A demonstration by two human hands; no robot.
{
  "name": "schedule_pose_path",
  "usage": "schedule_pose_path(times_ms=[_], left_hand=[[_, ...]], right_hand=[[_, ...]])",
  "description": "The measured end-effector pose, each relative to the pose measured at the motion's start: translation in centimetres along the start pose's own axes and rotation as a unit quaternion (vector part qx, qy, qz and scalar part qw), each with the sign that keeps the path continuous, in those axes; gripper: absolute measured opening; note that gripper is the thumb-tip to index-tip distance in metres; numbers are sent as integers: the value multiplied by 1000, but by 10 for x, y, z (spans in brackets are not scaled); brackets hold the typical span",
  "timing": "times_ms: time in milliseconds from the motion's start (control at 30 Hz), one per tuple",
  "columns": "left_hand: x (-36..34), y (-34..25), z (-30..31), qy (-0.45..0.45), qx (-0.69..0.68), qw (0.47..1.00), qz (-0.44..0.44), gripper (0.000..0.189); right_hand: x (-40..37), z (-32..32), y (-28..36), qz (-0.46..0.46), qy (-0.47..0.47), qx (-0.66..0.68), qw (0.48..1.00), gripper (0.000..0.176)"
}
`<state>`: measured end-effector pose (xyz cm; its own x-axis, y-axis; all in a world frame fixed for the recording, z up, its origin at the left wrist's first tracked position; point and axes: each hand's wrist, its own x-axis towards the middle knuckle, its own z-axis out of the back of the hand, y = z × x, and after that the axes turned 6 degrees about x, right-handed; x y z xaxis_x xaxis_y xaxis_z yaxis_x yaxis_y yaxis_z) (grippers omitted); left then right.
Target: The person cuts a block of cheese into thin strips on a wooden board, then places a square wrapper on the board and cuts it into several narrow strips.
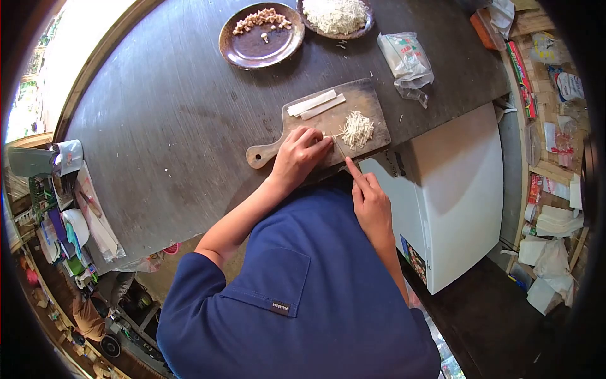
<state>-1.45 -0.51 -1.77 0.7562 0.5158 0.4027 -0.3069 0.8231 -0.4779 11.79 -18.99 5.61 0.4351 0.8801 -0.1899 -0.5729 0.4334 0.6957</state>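
A wooden cutting board point(334, 118) with a handle lies near the table's edge. On it my left hand point(300, 155), fingers curled together, presses on a pale piece mostly hidden under the fingertips. My right hand point(371, 203) grips a knife point(339, 150), index finger stretched along it, its blade close to my left fingertips. Just right of the blade is a pile of thin pale strips point(356, 130). Behind my left hand lie long white slabs point(314, 103) side by side on the board.
A brown plate point(261, 53) of small brown pieces and a plate of white shreds point(334, 16) stand at the back. A plastic bag point(406, 60) lies right of the board. Below the table's right edge is a white appliance point(457, 183). Utensils point(68, 167) crowd the left edge.
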Motion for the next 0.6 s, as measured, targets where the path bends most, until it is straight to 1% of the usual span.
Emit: schedule_pose_path(times_ms=[67, 133, 233, 367, 433, 600], left_hand=[[3, -1, -1, -5, -7, 1000, 9, 20], [8, -2, 1, -16, -7, 1000, -24, 17], [3, -8, -5, -20, 11, 999, -32, 15], [-1, -17, -4, -25, 32, 999, -15, 14], [-3, -16, -6, -22, 18, 1000, 6, 16], [-3, -16, 0, -3, 25, 1000, 0, 23]], right_hand=[[-3, 0, -2, -6, -2, -6, 1000, 60], [-4, -2, -4, -11, -5, -12, 1000, 61], [-2, -3, -6, -9, -2, -18, 1000, 62], [-3, -1, -4, -5, 2, -13, 1000, 63], [-5, -2, -4, -4, 3, -10, 1000, 63], [-8, -1, -6, 1, 1, -28, 1000, 62]])
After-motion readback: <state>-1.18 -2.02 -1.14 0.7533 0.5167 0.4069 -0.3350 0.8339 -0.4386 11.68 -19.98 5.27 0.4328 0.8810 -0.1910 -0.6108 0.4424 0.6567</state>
